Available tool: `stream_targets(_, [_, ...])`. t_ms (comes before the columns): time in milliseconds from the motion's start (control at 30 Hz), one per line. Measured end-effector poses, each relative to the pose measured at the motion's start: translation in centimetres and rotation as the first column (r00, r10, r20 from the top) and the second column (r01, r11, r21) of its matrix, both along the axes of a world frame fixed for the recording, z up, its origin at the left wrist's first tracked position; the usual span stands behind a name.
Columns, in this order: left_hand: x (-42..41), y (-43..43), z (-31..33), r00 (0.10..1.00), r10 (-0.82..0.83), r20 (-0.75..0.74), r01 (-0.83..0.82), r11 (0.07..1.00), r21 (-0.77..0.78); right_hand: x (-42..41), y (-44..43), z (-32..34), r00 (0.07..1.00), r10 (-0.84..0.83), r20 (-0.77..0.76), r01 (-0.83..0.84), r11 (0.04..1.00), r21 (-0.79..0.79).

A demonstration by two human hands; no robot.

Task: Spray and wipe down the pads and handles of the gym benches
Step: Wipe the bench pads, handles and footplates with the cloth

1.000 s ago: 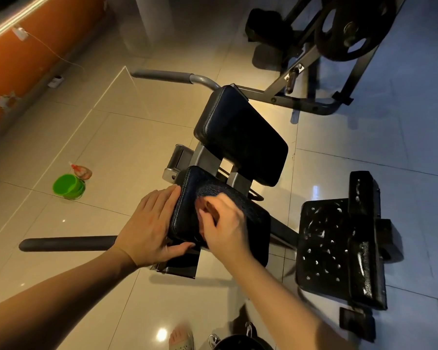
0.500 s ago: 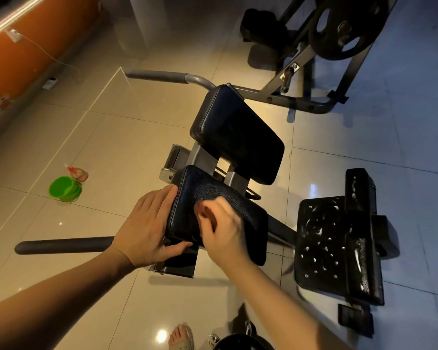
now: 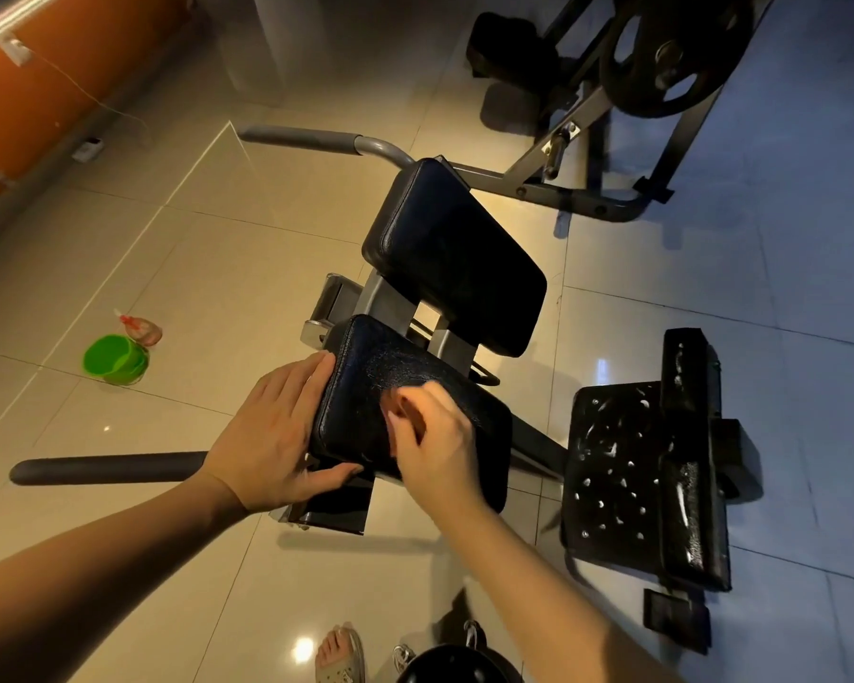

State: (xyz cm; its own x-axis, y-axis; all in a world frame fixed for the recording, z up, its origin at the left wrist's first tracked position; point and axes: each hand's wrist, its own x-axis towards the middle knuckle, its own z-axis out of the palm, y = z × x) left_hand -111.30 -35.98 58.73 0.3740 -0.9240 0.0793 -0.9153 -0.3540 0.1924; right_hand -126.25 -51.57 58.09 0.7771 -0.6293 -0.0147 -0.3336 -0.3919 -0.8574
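**A:** What has moved since half a second ago?

**B:** Hardly anything. The right grip (image 3: 435,446) has stayed on the lower pad (image 3: 380,367), though its fingertips are now blurred. The left grip (image 3: 277,436) has kept to the pad's left corner.

**A:** And the state of each grip?

**B:** The left grip clasps that corner, with fingers flat up the side and thumb along the near edge. The right grip's fingers are curled over a reddish patch. I cannot tell whether they pinch anything.

**A:** Any containers?

**B:** A green tub (image 3: 114,359) stands on the floor, well left of the left grip, and its inside shows only green. Just beyond it is a small spray bottle (image 3: 139,330), pinkish within.

**A:** The other parts to wipe?

**B:** The upper pad (image 3: 454,258) tilts just beyond the right grip. The near handle (image 3: 104,468) runs left from the left grip's wrist, and the far handle (image 3: 297,138) lies past the upper pad. Right of the right grip, apart from it, a black side pad (image 3: 612,460) is flecked with white drops
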Motion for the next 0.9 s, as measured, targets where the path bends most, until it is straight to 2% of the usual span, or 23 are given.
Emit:
stream_targets(67, [0.0,0.0,-0.1,1.0,-0.007,-0.004,0.007,1.0,0.001,-3.4,-1.1,-3.2,0.991,-0.085,-0.102,0.087,0.996,0.014])
stream_targets(167, [0.2,0.0,-0.2,1.0,-0.013,0.004,0.013,1.0,-0.005,-3.9,-5.1,-5.9,0.879,-0.288,-0.379,0.335,0.94,0.063])
stream_targets(200, [0.1,0.1,-0.2,1.0,-0.013,0.003,0.013,1.0,-0.001,-2.6,-6.0,-5.9,0.859,-0.322,-0.399,0.381,0.921,0.076])
stream_targets(267, [0.1,0.1,-0.1,1.0,-0.009,-0.004,0.009,1.0,-0.002,1.1,-6.2,-4.2,0.886,-0.341,-0.315,0.384,0.92,0.084])
stream_targets(367, [0.1,0.0,-0.1,1.0,-0.008,-0.002,0.008,1.0,-0.004,4.1,-3.0,-0.2,0.975,-0.177,-0.133,0.189,0.979,0.082])
stream_targets(433, [0.1,0.1,-0.2,1.0,-0.005,-0.006,0.005,1.0,0.0,1.8,0.1,1.1,1.0,0.005,-0.026,-0.004,0.999,0.034])
stream_targets(500, [0.2,0.1,-0.2,1.0,-0.01,0.006,0.01,1.0,-0.003,-2.4,1.1,-1.4,0.999,0.037,0.004,-0.037,0.999,-0.021])
stream_targets(567, [0.1,0.1,-0.1,1.0,-0.012,0.009,0.012,1.0,-0.011,-5.2,-1.2,-5.0,0.979,-0.142,-0.149,0.14,0.99,-0.023])
stream_targets(633, [0.1,0.1,-0.2,1.0,-0.01,0.008,0.01,1.0,-0.016,-5.9,-4.5,-7.0,0.878,-0.296,-0.375,0.326,0.945,0.017])
stream_targets(667, [0.1,0.1,-0.2,1.0,-0.012,0.008,0.012,1.0,-0.013,-5.0,-5.5,-7.1,0.847,-0.315,-0.428,0.365,0.93,0.037])
stream_targets(700, [0.1,0.1,-0.2,1.0,-0.013,0.006,0.013,1.0,-0.011,-3.5,-5.9,-6.5,0.854,-0.317,-0.412,0.368,0.929,0.047])
stream_targets(767, [0.2,0.1,-0.2,1.0,-0.012,0.002,0.012,1.0,-0.009,0.5,-4.9,-3.7,0.915,-0.284,-0.288,0.307,0.951,0.038])
stream_targets(833, [0.2,0.1,-0.2,1.0,-0.007,-0.002,0.007,1.0,-0.001,3.5,-2.5,0.1,0.972,-0.168,-0.164,0.18,0.982,0.06])
stream_targets(900, [0.2,0.1,-0.3,1.0,0.0,-0.013,0.0,1.0,-0.002,3.6,0.0,2.3,0.998,-0.033,-0.053,0.034,0.999,0.018])
